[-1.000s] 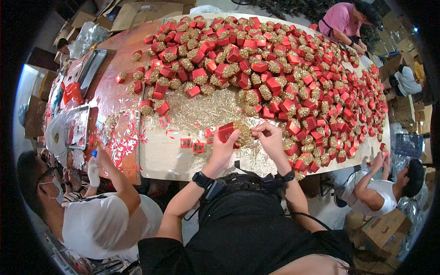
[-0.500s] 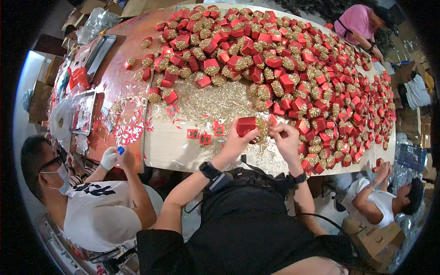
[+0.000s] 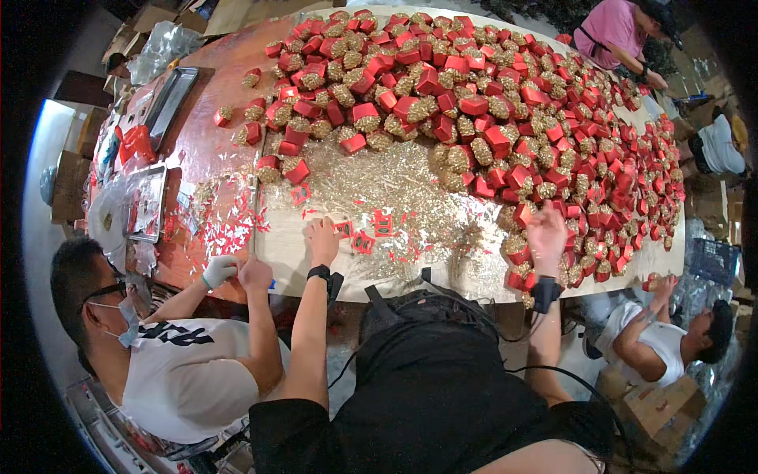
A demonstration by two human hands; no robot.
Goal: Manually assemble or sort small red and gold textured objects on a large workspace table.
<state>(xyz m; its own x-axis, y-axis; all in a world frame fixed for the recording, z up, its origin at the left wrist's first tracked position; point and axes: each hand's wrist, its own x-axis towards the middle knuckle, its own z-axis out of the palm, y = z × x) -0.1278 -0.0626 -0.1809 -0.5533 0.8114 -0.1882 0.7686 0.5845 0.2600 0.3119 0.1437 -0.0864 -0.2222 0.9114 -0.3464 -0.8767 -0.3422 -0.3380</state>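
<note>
My left hand (image 3: 322, 242) rests low over the pale table board (image 3: 288, 265), fingers spread and touching down beside a red label with a dark centre (image 3: 344, 229). Similar red labels (image 3: 383, 223) lie just to its right. My right hand (image 3: 546, 239) is raised at the near edge of a large heap of red faceted pots topped with gold glitter cones (image 3: 489, 141). Its fingers are apart, slightly smeared, and nothing shows in them. Farther right, a red pot (image 3: 624, 186) looks blurred above the heap.
Gold glitter (image 3: 379, 178) and red and white scraps (image 3: 225, 237) litter the tabletop. Metal trays (image 3: 170, 99) and a red bag (image 3: 136, 144) stand at the left. A person in a white shirt (image 3: 193, 371) works at my left; others are at the right (image 3: 643, 336) and far right (image 3: 612, 35).
The red pot with the gold cone has left my hands. My left hand moved left and down to the labels; my right moved right toward the heap. The left neighbour's hands moved right.
</note>
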